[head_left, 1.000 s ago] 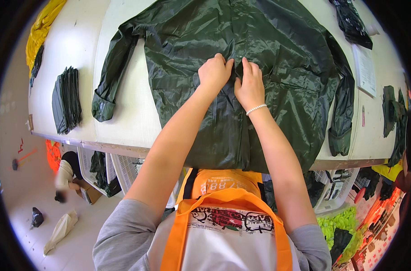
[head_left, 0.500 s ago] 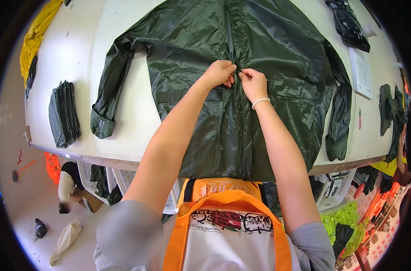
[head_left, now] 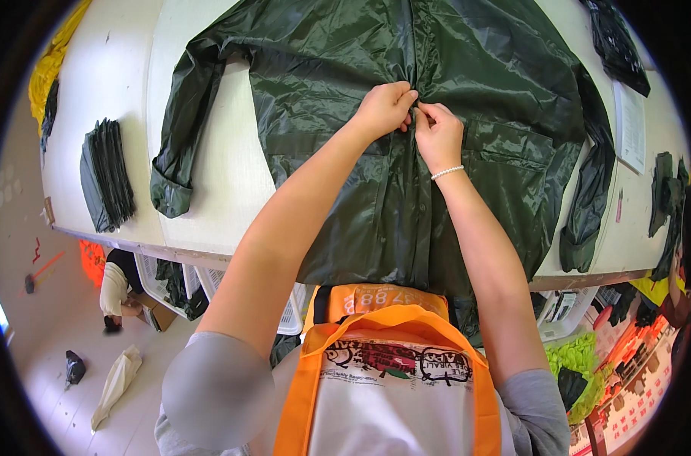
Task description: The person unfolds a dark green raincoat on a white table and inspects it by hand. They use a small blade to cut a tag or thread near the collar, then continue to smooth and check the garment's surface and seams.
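A dark green, shiny raincoat [head_left: 368, 216] lies front up across the table, its sleeves spread to both sides. At the middle of its front placket, my left hand [head_left: 388, 109] is closed, thumb and fingers pinching the edge of the fabric. Just beside and slightly nearer, my right hand [head_left: 439, 137], with a beaded bracelet [head_left: 447, 172] at the wrist, pinches the same front seam. Whatever fastening lies between the fingertips is too small to make out. Flap pockets show on either side of the placket, and the coat's hem reaches over the table's near edge.
A stack of folded dark green pieces [head_left: 106, 176] lies on the table [head_left: 201, 228] at left, yellow fabric [head_left: 50, 67] beyond. At right are dark bundles [head_left: 617, 49], a paper sheet [head_left: 630, 125] and a pen [head_left: 619, 205]. White crates [head_left: 566, 315] stand below; a person [head_left: 121, 285] bends at left.
The whole view has shifted a little, so coat and table appear displaced. Both hands remain pinched at the coat's front seam, with only small finger movement.
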A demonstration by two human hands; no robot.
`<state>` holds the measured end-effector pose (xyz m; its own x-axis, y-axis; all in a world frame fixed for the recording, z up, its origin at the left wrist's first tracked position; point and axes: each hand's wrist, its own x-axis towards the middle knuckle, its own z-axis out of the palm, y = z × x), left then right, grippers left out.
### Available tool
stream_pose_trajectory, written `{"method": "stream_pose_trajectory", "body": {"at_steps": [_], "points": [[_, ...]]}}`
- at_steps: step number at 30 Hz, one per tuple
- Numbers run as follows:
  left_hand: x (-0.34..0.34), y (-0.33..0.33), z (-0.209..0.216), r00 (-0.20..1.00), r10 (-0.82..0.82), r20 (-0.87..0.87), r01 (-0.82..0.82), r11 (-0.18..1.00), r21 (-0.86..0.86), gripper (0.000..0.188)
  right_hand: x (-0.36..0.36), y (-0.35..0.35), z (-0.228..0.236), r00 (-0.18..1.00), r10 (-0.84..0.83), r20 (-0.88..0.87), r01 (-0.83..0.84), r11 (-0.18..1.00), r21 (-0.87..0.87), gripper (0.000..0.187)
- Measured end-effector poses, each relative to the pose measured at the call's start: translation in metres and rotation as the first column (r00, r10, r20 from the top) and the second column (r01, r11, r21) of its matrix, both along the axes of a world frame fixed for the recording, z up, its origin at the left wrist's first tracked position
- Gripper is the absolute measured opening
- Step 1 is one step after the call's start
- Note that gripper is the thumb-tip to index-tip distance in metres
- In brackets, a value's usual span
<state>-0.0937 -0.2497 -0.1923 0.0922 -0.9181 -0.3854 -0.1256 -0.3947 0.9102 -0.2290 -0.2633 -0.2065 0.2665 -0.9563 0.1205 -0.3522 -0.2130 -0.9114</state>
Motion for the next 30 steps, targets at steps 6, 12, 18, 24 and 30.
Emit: {"method": "stream_pose_trajectory", "body": {"at_steps": [6,12,18,24,30], "points": [[-0.012,-0.001,-0.007,0.929,0.070,0.364,-0.019,0.990,-0.142,0.027,-0.006,0.003,0.002,0.982,0.064,-0.178,-0.081,0.992,-0.092,0.026],[-0.063,0.103,0.034,0.714,0.196,0.672,-0.113,0.980,-0.165,0.035,-0.073,0.104,0.058,0.906,0.214,-0.365,-0.098,0.946,0.310,0.032],[-0.074,0.139,0.024,0.996,-0.058,0.071,0.034,0.953,0.301,0.036,-0.093,0.150,0.032,0.999,-0.044,-0.004,0.044,0.983,0.181,0.012],[-0.072,0.142,0.020,0.938,0.071,-0.338,0.001,0.978,0.210,0.028,-0.090,0.147,0.030,0.998,-0.001,-0.059,0.005,0.998,0.059,0.009],[-0.084,0.149,0.020,0.900,0.149,-0.409,-0.114,0.987,0.109,0.030,-0.084,0.133,0.039,0.989,0.111,-0.098,-0.091,0.977,0.191,0.018]]}}
